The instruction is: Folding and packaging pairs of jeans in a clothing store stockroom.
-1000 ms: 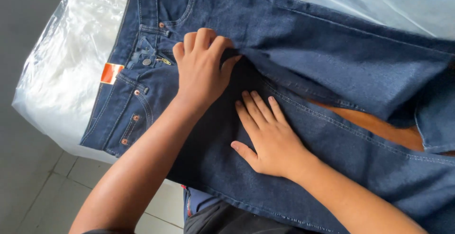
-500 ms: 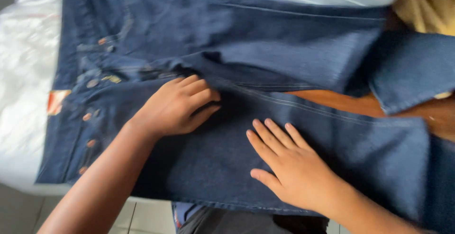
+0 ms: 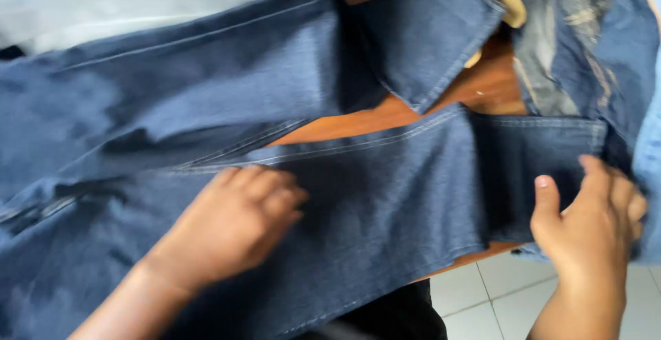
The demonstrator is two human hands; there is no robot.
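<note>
Pressing jeans [image 3: 385, 195] flat, left hand [image 3: 234, 226] open; right hand [image 3: 592, 216] now shifting out, pinching leg hem; leg being straightened over table [image 3: 358, 123].

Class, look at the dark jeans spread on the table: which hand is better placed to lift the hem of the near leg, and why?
Probably the right hand: it is already at the hem end of the near leg of the dark jeans, fingers curled at the cuff. The left hand lies flat mid-leg, far from the hem.
</note>
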